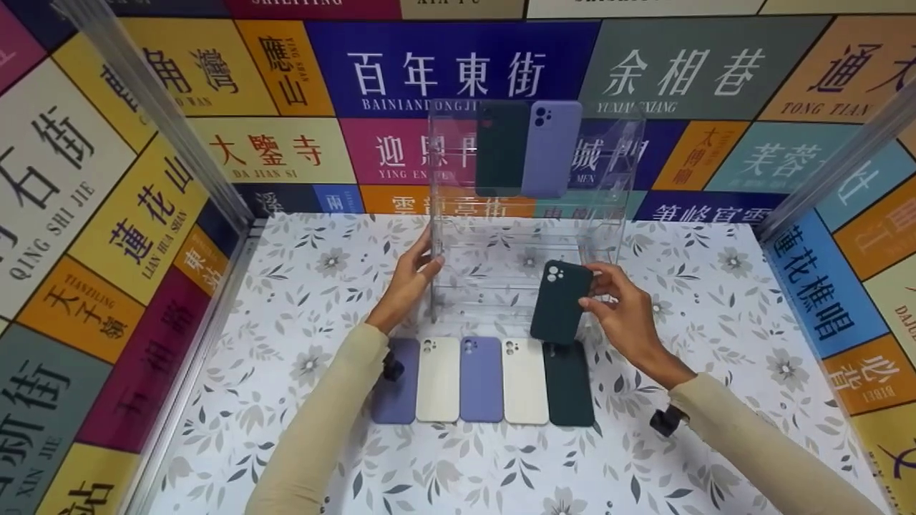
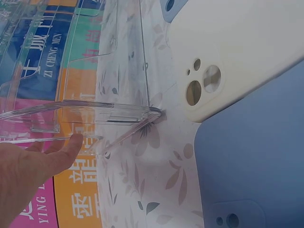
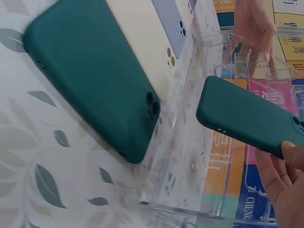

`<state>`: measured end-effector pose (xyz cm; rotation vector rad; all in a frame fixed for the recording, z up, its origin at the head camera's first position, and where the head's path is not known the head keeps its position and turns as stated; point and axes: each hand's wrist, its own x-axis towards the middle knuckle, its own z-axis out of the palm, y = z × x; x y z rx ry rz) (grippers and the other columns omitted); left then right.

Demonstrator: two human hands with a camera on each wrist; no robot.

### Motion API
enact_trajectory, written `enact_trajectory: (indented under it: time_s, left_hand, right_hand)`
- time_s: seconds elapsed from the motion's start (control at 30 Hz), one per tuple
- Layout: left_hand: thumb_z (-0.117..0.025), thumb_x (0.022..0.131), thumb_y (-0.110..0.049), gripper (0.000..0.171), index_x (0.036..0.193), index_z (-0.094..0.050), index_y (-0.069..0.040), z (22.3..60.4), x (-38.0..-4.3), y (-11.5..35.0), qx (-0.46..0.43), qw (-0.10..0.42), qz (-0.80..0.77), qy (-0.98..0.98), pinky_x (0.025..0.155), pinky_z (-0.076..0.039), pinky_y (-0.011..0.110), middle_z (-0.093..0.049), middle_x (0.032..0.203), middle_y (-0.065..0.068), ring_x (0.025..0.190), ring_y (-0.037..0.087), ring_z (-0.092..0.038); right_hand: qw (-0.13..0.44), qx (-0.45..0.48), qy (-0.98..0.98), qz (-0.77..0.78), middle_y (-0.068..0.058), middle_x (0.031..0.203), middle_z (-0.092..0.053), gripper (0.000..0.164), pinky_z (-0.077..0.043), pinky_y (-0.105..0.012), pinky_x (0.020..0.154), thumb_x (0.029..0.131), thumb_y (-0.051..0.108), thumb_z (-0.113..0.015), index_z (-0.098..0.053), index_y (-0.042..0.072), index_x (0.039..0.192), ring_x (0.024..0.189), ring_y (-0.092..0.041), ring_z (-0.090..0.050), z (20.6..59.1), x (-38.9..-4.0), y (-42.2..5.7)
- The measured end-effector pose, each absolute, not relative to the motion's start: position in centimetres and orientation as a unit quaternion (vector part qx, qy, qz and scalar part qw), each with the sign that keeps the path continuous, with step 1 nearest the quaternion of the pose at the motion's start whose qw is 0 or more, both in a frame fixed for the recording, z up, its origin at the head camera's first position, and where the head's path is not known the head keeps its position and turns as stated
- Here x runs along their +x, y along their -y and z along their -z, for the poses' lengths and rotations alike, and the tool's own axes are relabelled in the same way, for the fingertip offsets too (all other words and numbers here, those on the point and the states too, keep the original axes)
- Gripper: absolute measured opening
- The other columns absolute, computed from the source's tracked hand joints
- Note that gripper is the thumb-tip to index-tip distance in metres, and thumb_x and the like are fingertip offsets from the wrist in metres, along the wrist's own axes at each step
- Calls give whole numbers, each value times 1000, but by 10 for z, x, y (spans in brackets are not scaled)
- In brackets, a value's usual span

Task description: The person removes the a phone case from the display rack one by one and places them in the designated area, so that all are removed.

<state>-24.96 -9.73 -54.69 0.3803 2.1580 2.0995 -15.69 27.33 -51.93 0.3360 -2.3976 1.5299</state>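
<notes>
My right hand (image 1: 622, 306) pinches a dark green phone case (image 1: 559, 304) by its right edge, thumb in front. The case is tilted, camera holes up, before the lower part of a clear acrylic display stand (image 1: 438, 179). Gripping the stand's left side panel is my left hand (image 1: 413, 277); in the left wrist view its thumb lies along the clear edge (image 2: 57, 105). Higher on the stand, another dark green case (image 1: 501, 157) and a lavender case (image 1: 552, 154) stand side by side.
In front of the stand lies a row of cases: lavender (image 1: 393, 409), cream (image 1: 438, 386), lavender (image 1: 481, 386), cream (image 1: 526, 390) and dark green (image 1: 570, 393). They rest on a floral tabletop (image 1: 308, 422). Printed sign panels (image 1: 458, 64) wall the back and sides.
</notes>
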Motion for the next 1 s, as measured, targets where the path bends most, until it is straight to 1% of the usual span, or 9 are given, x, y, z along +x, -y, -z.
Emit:
enact_trajectory:
  time_s: [0.13,0.27,0.37,0.5,0.6,0.8,0.9,1.0]
  left_hand:
    - [-57,111,-5,75,177,-23,-17,547,-250,96,124,51,-689,-712,124,-43,53,-39,175,14,150,36,-51]
    - [-56,112,-5,74,177,-23,-18,547,-249,95,128,52,-691,-709,123,-44,53,-39,176,13,148,38,-53]
    - [-56,112,-4,74,177,-22,-19,548,-248,94,128,53,-694,-706,122,-45,54,-37,176,15,148,39,-53]
    - [-56,112,-4,74,177,-22,-18,548,-247,94,129,51,-694,-706,123,-44,56,-36,176,20,149,41,-53]
    - [-57,113,-5,75,177,-21,-18,548,-247,95,128,52,-692,-709,123,-44,56,-36,176,19,149,40,-52]
    - [-55,113,-5,75,177,-20,-17,548,-248,98,134,51,-689,-711,123,-44,54,-38,176,15,148,39,-53]
    - [-56,113,-6,75,177,-20,-16,548,-249,98,138,49,-687,-711,123,-44,54,-39,175,15,148,39,-53]
    - [-57,112,-7,76,178,-20,-18,547,-249,99,136,48,-684,-715,124,-43,54,-38,176,15,149,39,-52]
  right_hand:
    - [126,95,822,-547,-20,112,-68,58,-61,-17,78,93,-16,-78,-65,1,147,95,-20,-72,528,-150,-282]
    - [118,83,818,-556,-23,113,-67,59,-61,-18,78,93,-17,-77,-64,-1,148,94,-20,-71,533,-141,-292]
    - [107,74,817,-562,-24,112,-67,58,-62,-19,78,93,-18,-76,-64,-1,148,94,-16,-70,535,-135,-301]
    - [86,54,822,-561,-24,111,-68,57,-62,-21,76,95,-15,-76,-65,0,148,94,-12,-71,537,-129,-313]
    - [65,42,825,-559,-25,111,-68,56,-63,-22,75,95,-14,-77,-65,0,148,93,-11,-71,538,-125,-321]
    - [20,32,815,-578,-26,114,-67,58,-66,-30,76,97,-12,-75,-60,-2,152,96,-20,-72,539,-120,-336]
    - [2,30,812,-583,-27,114,-67,59,-67,-33,76,98,-12,-75,-58,-5,153,93,-18,-72,540,-119,-343]
    - [-20,29,812,-583,-24,114,-68,60,-67,-33,76,97,-12,-75,-56,-8,153,92,-13,-72,542,-120,-351]
